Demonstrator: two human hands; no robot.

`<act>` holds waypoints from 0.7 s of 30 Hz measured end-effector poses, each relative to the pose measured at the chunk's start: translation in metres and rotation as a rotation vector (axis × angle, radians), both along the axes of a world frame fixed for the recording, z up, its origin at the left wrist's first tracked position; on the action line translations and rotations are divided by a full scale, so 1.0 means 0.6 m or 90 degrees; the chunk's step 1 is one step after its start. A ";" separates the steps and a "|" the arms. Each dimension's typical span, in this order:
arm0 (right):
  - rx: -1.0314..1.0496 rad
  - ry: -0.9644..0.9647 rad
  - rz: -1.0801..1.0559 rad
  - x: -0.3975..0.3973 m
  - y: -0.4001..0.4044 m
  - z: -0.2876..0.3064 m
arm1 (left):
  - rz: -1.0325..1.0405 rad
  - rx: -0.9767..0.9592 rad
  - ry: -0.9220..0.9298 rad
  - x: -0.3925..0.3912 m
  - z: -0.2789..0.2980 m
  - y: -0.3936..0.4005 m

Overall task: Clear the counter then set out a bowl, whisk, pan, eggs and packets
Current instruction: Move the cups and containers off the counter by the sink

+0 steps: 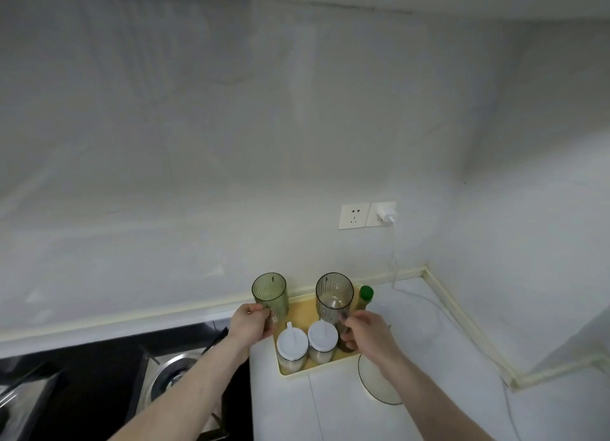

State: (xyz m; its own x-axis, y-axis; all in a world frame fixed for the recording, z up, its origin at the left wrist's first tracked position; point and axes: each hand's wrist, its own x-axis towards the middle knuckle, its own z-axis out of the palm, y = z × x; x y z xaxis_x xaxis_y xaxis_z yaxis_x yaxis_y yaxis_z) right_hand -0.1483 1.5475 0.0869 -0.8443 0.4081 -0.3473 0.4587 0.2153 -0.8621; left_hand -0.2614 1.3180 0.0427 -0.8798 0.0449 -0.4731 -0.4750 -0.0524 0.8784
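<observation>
A ribbed green tumbler in each of my hands, over the yellow tray.

My left hand (251, 322) grips the left tumbler (270, 292); my right hand (366, 333) grips the right tumbler (334, 297). Both are tilted above the tray (330, 365) on the white counter (429, 325), beside two white-lidded jars (305, 345).

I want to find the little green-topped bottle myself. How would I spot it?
Look in the counter's back corner, under the wall sockets. A yellow tray sits there; the bottle stands at its far right edge, behind the right hand. Only it has a bright green cap.
</observation>
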 end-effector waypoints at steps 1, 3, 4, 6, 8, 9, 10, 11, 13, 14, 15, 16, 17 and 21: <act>0.013 -0.009 0.009 -0.017 0.006 -0.001 | 0.004 -0.005 -0.011 -0.017 -0.008 0.009; 0.038 -0.025 0.027 -0.043 0.011 0.001 | 0.002 -0.018 -0.025 -0.040 -0.020 0.022; 0.048 -0.035 0.035 -0.058 0.015 -0.002 | -0.003 -0.029 -0.032 -0.052 -0.027 0.028; 0.061 -0.056 0.050 -0.090 0.022 -0.012 | -0.022 -0.063 -0.041 -0.068 -0.032 0.040; 0.069 -0.074 0.059 -0.124 0.033 -0.035 | -0.038 -0.118 -0.037 -0.078 -0.031 0.052; 0.068 -0.082 0.061 -0.142 0.036 -0.048 | -0.044 -0.147 -0.035 -0.084 -0.032 0.057; 0.068 -0.089 0.057 -0.159 0.041 -0.066 | -0.051 -0.168 -0.034 -0.087 -0.035 0.061; 0.067 -0.097 0.053 -0.176 0.043 -0.079 | -0.056 -0.185 -0.036 -0.092 -0.038 0.063; 0.057 -0.107 0.043 -0.200 0.044 -0.093 | -0.072 -0.209 -0.041 -0.102 -0.048 0.068; 0.056 -0.116 0.038 -0.207 0.042 -0.094 | -0.079 -0.220 -0.047 -0.106 -0.054 0.068; 0.062 -0.127 0.040 -0.211 0.039 -0.090 | -0.081 -0.234 -0.051 -0.111 -0.061 0.068; 0.072 -0.142 0.047 -0.213 0.037 -0.088 | -0.083 -0.250 -0.054 -0.115 -0.068 0.068; 0.084 -0.156 0.053 -0.213 0.035 -0.085 | -0.083 -0.265 -0.058 -0.119 -0.074 0.068; 0.103 -0.181 0.062 -0.216 0.035 -0.078 | -0.085 -0.281 -0.081 -0.133 -0.104 0.074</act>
